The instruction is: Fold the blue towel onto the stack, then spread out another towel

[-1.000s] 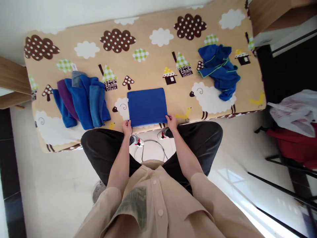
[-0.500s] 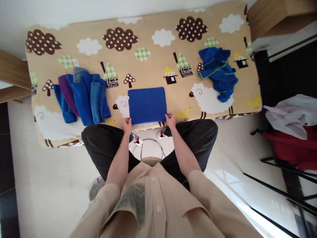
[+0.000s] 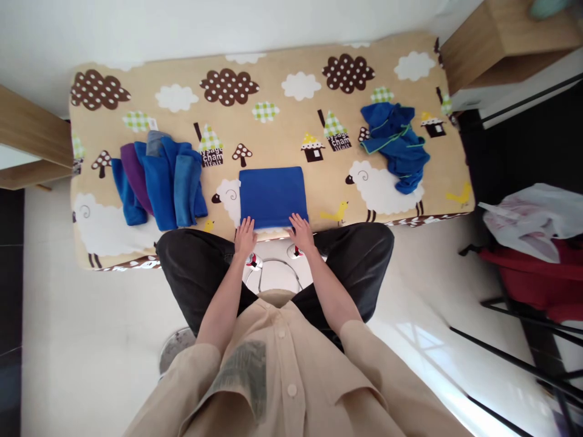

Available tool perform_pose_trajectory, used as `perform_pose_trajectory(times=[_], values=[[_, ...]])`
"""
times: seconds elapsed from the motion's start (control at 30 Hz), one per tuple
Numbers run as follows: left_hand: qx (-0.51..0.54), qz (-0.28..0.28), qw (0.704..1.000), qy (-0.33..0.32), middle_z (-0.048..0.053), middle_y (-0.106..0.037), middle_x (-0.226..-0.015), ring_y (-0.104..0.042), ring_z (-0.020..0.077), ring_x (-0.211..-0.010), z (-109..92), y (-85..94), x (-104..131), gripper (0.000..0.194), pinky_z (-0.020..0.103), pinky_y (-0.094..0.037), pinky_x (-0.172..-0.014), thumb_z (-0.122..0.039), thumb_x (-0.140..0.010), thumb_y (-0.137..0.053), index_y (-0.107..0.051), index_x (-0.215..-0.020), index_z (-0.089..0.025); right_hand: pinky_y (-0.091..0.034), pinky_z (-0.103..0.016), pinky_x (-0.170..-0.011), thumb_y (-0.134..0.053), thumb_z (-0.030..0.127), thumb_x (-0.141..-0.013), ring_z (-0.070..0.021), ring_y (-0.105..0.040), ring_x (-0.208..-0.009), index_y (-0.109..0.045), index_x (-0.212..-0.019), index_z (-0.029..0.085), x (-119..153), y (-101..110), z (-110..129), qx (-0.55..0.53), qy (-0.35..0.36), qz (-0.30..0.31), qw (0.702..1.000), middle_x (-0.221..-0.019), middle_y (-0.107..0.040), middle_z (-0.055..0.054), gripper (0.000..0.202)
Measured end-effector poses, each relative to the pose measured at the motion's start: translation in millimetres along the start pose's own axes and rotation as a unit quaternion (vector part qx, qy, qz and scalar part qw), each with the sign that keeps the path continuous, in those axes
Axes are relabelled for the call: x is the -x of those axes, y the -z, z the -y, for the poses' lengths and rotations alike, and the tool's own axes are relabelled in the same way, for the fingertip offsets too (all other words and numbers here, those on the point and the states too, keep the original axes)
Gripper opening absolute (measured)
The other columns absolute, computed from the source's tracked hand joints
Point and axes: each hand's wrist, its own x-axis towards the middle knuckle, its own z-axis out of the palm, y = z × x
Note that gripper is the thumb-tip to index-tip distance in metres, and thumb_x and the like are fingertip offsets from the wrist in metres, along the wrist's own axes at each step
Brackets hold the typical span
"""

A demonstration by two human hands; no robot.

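Observation:
A blue towel (image 3: pixel 273 195), folded into a flat rectangle, lies before me near the front edge of the patterned bedspread (image 3: pixel 277 142). My left hand (image 3: pixel 246 235) rests with fingers out at its near left corner. At the near right corner, the fingertips of my right hand (image 3: pixel 302 232) lie flat on the cloth. Neither hand grips anything. To the left sits a group of rolled towels (image 3: pixel 159 179), blue, purple and grey. A crumpled blue towel (image 3: pixel 396 142) with light green edging lies to the right.
Wooden cabinets (image 3: pixel 510 42) flank the bed at both ends. On the right, a white plastic bag (image 3: pixel 532 212) lies over red cloth (image 3: pixel 532 279) beside black metal bars. A round stool (image 3: pixel 175 349) is partly visible on the floor at lower left.
Both hands have let go of the towel's near corners and spread their fingers, moving slightly inward. The folded towel keeps its shape. The camera view has shifted a little.

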Motion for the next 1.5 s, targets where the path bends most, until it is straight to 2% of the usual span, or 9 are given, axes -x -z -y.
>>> perform_pose_trajectory(times=[0.17,0.43,0.67,0.87,1.0,1.2,1.3,1.4,1.5], values=[[-0.011,-0.016,0.999,0.042,0.013,-0.035,-0.165,-0.027,0.0259,-0.157,5,-0.7,-3,0.064,0.048,-0.022,-0.128,-0.019,-0.096,-0.042,-0.039,-0.159,-0.013,-0.018,-0.05,-0.129,-0.05,0.01,-0.09,-0.0218,-0.037,-0.153,-0.054,-0.148,0.016,-2,3,-11,0.007,-0.045,-0.021,0.999,-0.159,-0.047,-0.009,0.059],[-0.043,-0.006,0.998,0.046,0.008,-0.041,-0.162,-0.034,0.0208,-0.154,10,3.1,-15,0.068,0.045,-0.026,-0.125,-0.004,-0.09,-0.038,-0.044,-0.157,-0.017,-0.025,-0.05,-0.126,-0.049,-0.001,-0.085,-0.0214,-0.046,-0.147,-0.062,-0.141,0.018,-14,-1,-15,0.007,-0.077,-0.051,0.996,-0.151,-0.056,-0.009,0.06],[-0.011,0.005,0.999,0.05,0.009,-0.052,-0.154,-0.044,0.021,-0.148,17,11.8,-28,0.064,0.041,-0.032,-0.124,0.002,-0.089,-0.037,-0.057,-0.147,-0.018,-0.029,-0.047,-0.123,-0.042,-0.004,-0.087,-0.0192,-0.051,-0.144,-0.067,-0.135,0.022,-23,1,-24,0.015,-0.076,-0.036,0.996,-0.147,-0.061,-0.005,0.06],[0.024,0.022,0.998,0.059,0.008,-0.051,-0.156,-0.042,0.0204,-0.149,15,13.6,-16,0.064,0.04,-0.032,-0.126,0.003,-0.088,-0.036,-0.058,-0.146,-0.013,-0.031,-0.045,-0.122,-0.042,-0.004,-0.089,-0.0184,-0.051,-0.144,-0.068,-0.132,0.022,-10,12,-17,0.025,-0.086,-0.018,0.996,-0.147,-0.061,-0.004,0.056],[0.055,-0.006,0.996,0.069,0.009,-0.056,-0.151,-0.048,0.0229,-0.145,15,5.2,1,0.06,0.044,-0.035,-0.125,0.001,-0.089,-0.036,-0.064,-0.14,-0.014,-0.035,-0.044,-0.118,-0.044,-0.006,-0.086,-0.019,-0.052,-0.142,-0.07,-0.129,0.021,9,16,-8,0.012,-0.106,-0.024,0.994,-0.144,-0.063,-0.004,0.057],[0.107,-0.04,0.989,0.095,0.006,-0.062,-0.145,-0.055,0.0256,-0.139,17,-1.2,20,0.055,0.048,-0.043,-0.119,0.0,-0.085,-0.046,-0.072,-0.127,-0.023,-0.038,-0.043,-0.116,-0.045,-0.007,-0.079,-0.0216,-0.057,-0.137,-0.075,-0.122,0.02,25,17,0,-0.033,-0.123,-0.05,0.991,-0.137,-0.068,-0.007,0.059],[0.13,-0.07,0.98,0.129,0.004,-0.067,-0.139,-0.062,0.027,-0.13,20,0.5,21,0.052,0.049,-0.049,-0.112,-0.002,-0.085,-0.046,-0.074,-0.122,-0.025,-0.041,-0.042,-0.114,-0.048,-0.002,-0.077,-0.024,-0.062,-0.128,-0.076,-0.12,0.018,26,17,-4,-0.056,-0.134,-0.096,0.985,-0.13,-0.072,-0.008,0.054],[0.173,-0.102,0.971,0.131,0.008,-0.071,-0.129,-0.066,0.0242,-0.122,26,1.1,17,0.051,0.042,-0.049,-0.111,0.0,-0.079,-0.047,-0.076,-0.116,-0.02,-0.046,-0.043,-0.11,-0.052,0.004,-0.075,-0.0277,-0.064,-0.119,-0.077,-0.118,0.017,25,15,-14,-0.073,-0.17,-0.156,0.97,-0.119,-0.075,-0.01,0.051],[0.2,-0.131,0.961,0.136,0.012,-0.072,-0.121,-0.066,0.0233,-0.117,34,-0.9,11,0.042,0.038,-0.05,-0.108,-0.003,-0.077,-0.051,-0.076,-0.109,-0.015,-0.049,-0.042,-0.107,-0.054,0.006,-0.071,-0.0276,-0.066,-0.112,-0.078,-0.111,0.014,20,11,-28,-0.129,-0.196,-0.181,0.955,-0.113,-0.077,-0.012,0.048]])
